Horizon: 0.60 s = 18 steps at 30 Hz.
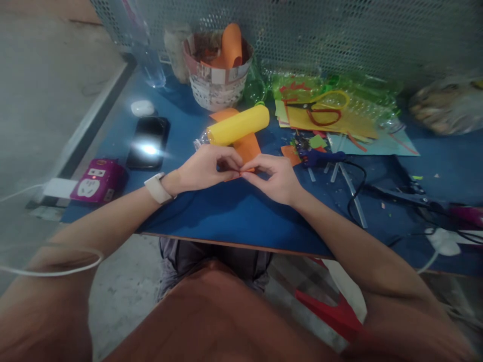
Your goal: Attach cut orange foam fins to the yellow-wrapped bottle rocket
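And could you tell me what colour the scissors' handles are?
One scissors handle is yellow, the other orange-red; the head view shows both.

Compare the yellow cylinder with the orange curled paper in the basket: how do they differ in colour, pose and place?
The cylinder is yellow; the curled paper is orange. The cylinder lies on its side, while the curled paper sticks upward. The cylinder rests across flat orange paper on the table; the curled paper is in the basket. Both have curved surfaces.
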{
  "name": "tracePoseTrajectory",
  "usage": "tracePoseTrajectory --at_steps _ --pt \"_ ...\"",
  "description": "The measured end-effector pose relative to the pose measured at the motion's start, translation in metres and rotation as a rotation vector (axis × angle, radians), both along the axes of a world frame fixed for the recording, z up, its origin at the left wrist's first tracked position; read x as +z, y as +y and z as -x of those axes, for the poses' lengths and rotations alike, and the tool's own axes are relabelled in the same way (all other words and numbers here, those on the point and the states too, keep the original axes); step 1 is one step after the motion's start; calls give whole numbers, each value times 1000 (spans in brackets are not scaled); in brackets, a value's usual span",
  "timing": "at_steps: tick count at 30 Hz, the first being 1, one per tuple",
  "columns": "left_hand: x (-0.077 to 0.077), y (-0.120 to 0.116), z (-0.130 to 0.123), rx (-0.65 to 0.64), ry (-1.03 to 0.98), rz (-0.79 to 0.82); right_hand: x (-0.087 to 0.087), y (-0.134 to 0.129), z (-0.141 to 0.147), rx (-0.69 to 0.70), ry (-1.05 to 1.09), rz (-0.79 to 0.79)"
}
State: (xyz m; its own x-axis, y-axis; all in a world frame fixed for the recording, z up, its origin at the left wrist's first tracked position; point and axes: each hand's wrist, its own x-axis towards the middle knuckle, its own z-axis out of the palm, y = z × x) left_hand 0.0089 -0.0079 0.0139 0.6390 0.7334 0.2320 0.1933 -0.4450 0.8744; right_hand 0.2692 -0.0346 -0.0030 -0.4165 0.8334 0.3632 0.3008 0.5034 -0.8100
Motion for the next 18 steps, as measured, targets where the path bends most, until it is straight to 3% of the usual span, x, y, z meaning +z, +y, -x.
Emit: tracePoseTrajectory --at_steps 7,11,15,18 --pt "-3 1 -1 37 56 -133 -6 0 1 -16 -13 -3" --pt "-8 2 0 98 97 -244 12 4 -9 -70 -95 -88" --pt "-12 4 1 142 128 -318 43 19 -57 -257 -453 -186" --pt "-12 7 2 126 136 -362 53 32 -111 -415 -823 -119"
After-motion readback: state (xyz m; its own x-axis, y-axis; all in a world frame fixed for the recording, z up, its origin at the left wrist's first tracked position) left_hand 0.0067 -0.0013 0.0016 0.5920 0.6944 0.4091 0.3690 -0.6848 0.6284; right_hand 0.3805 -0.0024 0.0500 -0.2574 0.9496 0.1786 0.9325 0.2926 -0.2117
